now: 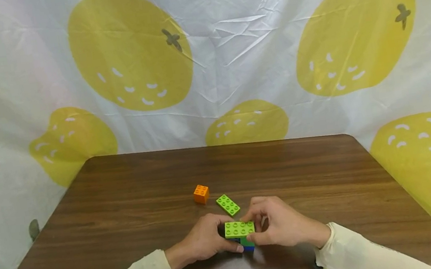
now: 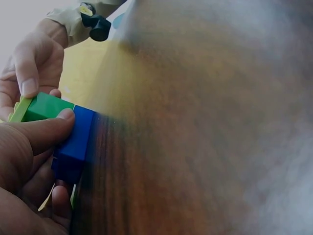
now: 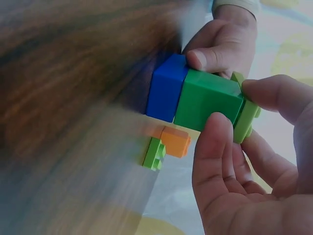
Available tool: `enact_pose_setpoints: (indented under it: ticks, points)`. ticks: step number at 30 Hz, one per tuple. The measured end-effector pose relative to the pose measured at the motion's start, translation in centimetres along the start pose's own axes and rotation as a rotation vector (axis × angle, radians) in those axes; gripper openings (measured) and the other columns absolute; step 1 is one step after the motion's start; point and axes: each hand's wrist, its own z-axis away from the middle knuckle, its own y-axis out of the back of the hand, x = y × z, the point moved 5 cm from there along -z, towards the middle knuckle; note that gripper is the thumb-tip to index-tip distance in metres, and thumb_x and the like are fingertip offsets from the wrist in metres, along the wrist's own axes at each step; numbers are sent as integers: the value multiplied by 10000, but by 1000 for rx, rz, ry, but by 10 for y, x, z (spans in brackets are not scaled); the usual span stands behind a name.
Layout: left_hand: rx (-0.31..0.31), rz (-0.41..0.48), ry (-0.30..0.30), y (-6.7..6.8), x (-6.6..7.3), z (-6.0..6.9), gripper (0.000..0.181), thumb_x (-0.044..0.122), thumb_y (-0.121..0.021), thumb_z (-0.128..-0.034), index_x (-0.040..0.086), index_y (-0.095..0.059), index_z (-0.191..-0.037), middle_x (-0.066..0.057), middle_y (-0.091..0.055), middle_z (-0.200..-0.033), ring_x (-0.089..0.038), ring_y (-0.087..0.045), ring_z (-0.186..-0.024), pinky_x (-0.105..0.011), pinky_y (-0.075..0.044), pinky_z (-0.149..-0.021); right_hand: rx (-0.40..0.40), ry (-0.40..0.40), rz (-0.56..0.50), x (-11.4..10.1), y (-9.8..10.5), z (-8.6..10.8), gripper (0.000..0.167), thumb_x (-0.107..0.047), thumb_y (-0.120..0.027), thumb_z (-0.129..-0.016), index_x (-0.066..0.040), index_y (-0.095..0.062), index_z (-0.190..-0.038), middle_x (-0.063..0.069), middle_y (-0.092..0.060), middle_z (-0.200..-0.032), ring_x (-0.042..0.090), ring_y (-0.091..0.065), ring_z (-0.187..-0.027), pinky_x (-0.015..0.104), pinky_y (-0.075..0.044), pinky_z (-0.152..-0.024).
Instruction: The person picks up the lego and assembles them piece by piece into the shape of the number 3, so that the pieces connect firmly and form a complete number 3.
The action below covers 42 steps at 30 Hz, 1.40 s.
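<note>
A small stack of toy building bricks stands on the table between the hands: a blue brick (image 3: 166, 90) at the bottom, a green brick (image 3: 208, 100) on it, and a lime-green flat brick (image 1: 239, 228) with studs uppermost. My left hand (image 1: 205, 239) holds the stack from the left, its thumb lying across the blue and green bricks in the left wrist view. From the right, my right hand (image 1: 279, 222) pinches the lime-green flat brick, with one fingertip against the green brick's side.
Just beyond the hands lies a second lime-green flat brick (image 1: 227, 205), studs up. An orange brick (image 1: 201, 194) stands a little farther back and to the left. The brown wooden table (image 1: 143, 177) ends at a white cloth (image 1: 223, 69) with yellow fruit prints.
</note>
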Motion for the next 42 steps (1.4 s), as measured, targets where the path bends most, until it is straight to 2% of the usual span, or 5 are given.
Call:
enact_pose_setpoints:
  ticks: [11, 16, 30, 35, 42]
  points:
    - [-26, 17, 12, 1, 2, 0, 344, 185, -958, -775, 202, -780, -1069, 74, -764, -974, -88, -652, -877, -249, -526, -772, -66, -4, -37, 2, 2, -1, 273, -136, -890, -829, -96, -797, -1082, -21, -642, -899, 34, -679, -727, 280, -618, -659]
    - [-30, 34, 15, 2, 3, 2, 362, 189, -944, -795, 206, -776, -1115, 64, -768, -1025, -99, -660, -930, -274, -530, -840, -63, -8, -24, 3, 2, -1, 279, -154, -895, -830, -113, -795, -1088, -33, -632, -896, 30, -676, -726, 274, -616, -655]
    - [28, 76, 27, 6, 9, 12, 401, 273, -911, -847, 260, -753, -1216, 45, -742, -1222, -149, -613, -1114, -417, -492, -987, -73, -19, -21, 5, 4, -1, 281, -164, -903, -824, -131, -801, -1084, -29, -645, -867, 23, -667, -710, 268, -612, -660]
    - [42, 97, 8, 5, 10, 11, 371, 286, -908, -852, 242, -762, -1190, 13, -750, -1200, -147, -680, -1048, -324, -559, -871, -86, -45, -60, 8, 3, 0, 304, -165, -905, -829, -119, -800, -1111, 32, -650, -880, 47, -680, -719, 282, -623, -683]
    - [74, 93, 13, 4, 10, 12, 345, 333, -910, -848, 246, -774, -1152, 41, -757, -1119, -145, -705, -973, -283, -570, -779, -88, -53, -44, 10, 2, -1, 308, -175, -904, -832, -136, -783, -1111, -43, -675, -888, 32, -675, -732, 274, -620, -684]
